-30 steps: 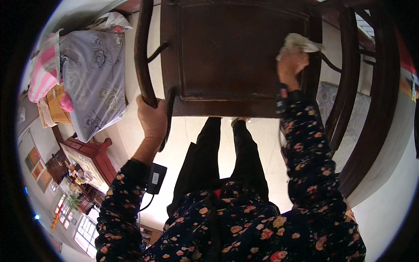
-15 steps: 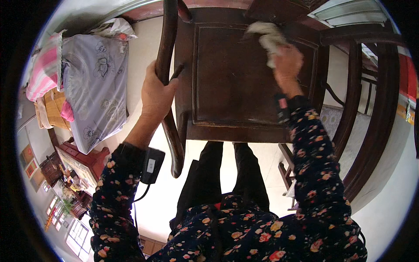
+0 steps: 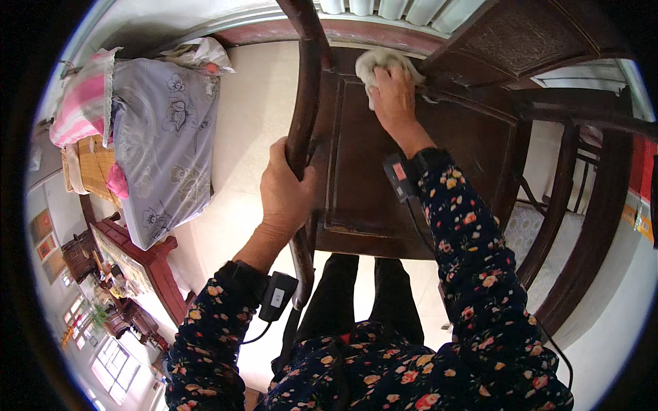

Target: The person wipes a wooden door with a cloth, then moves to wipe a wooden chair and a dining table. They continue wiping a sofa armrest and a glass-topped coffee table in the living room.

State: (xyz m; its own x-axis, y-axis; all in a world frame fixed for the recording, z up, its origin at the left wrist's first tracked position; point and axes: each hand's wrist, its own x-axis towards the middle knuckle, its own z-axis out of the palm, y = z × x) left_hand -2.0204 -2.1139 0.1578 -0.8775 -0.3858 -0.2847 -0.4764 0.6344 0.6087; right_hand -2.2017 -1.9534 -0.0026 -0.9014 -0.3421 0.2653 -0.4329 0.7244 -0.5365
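Note:
In front of me stands a dark wooden armchair, its panelled seat (image 3: 411, 185) facing up. My left hand (image 3: 286, 185) is wrapped round the chair's curved left armrest (image 3: 306, 116). Bunched under the fingers of my right hand (image 3: 394, 99) is an off-white cloth (image 3: 373, 66), pressed on the far left part of the seat near the backrest (image 3: 521, 38). Part of the cloth is hidden by those fingers.
A table under a grey flowered cover (image 3: 164, 151) stands at the left, with a pink striped cloth (image 3: 86, 103) beside it. The chair's right armrest (image 3: 582, 253) curves along the right side. Behind the chair is a white ribbed radiator (image 3: 391, 8).
My right hand has moved left and farther back over the seat with the cloth. The view has shifted, so the chair sits lower and more to the right. My left hand stays on the armrest.

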